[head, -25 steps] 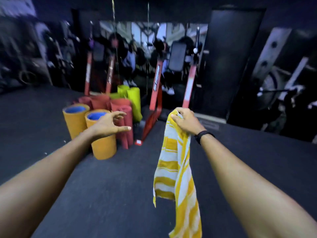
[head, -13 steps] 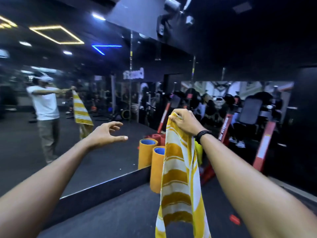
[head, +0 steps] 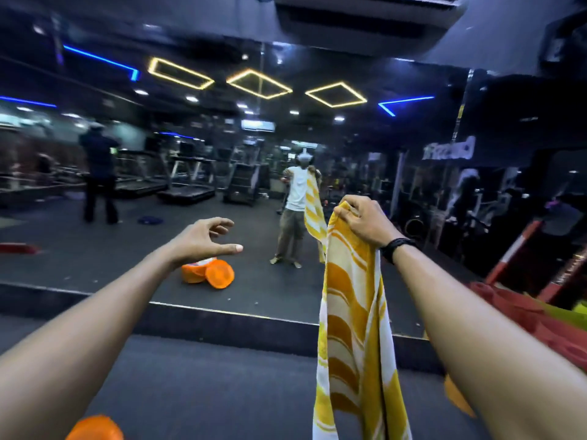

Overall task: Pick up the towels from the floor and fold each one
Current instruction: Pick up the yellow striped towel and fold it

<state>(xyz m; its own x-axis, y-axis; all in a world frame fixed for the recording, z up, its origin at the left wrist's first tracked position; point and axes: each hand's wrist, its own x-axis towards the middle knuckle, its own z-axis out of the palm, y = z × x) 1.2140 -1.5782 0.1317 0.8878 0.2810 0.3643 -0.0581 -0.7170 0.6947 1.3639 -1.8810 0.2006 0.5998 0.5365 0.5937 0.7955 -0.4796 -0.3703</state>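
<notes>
A yellow and white striped towel (head: 352, 328) hangs straight down from my right hand (head: 365, 222), which grips its top corner at chest height in front of me. The towel's lower end runs out of the bottom of the view. My left hand (head: 206, 239) is held out to the left of the towel, about a forearm's width away, with fingers loosely curved and thumb extended, holding nothing. A black band sits on my right wrist.
A wall mirror (head: 95, 249) faces me and reflects me with the towel, another person, treadmills and an orange object (head: 208, 274). An orange lid (head: 95, 428) lies at the bottom left. Red and green rolled mats (head: 540, 315) stand at right on the dark floor.
My view has swung up and left from the rolled mats to the mirror. Both hands keep the same pose, with the towel still hanging from my right hand.
</notes>
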